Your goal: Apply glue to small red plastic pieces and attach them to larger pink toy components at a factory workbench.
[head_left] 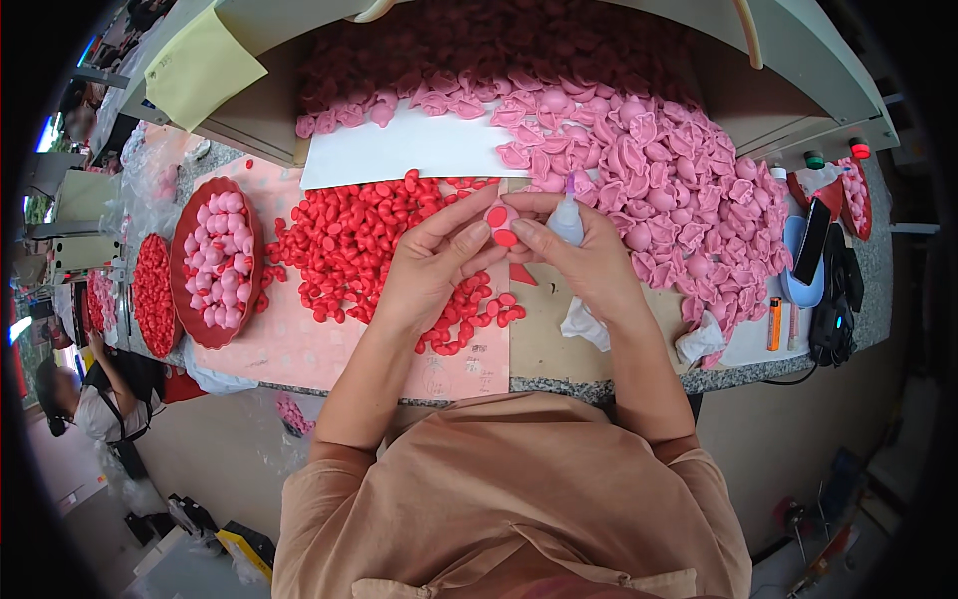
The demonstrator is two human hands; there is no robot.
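My left hand [439,250] and my right hand [589,255] meet over the middle of the bench. Between their fingertips is a small rounded pink piece with red faces [499,217], pinched from both sides. A translucent squeeze bottle [567,224] with a purple tip is tucked in my right hand, its tip pointing away from me. A pile of small red rounded pieces [349,250] lies beside and beneath my left hand. To the right of my right hand spreads a heap of pink moulded, frilled pieces [659,180].
A red oval dish [184,270] at left holds pink-and-red pieces. White sheet [399,150] lies under the grey hood. Crumpled tissues [585,324] sit near the front edge. At right are a phone [812,240] on a blue tray and an orange stick [774,321]. A person [100,399] is far left.
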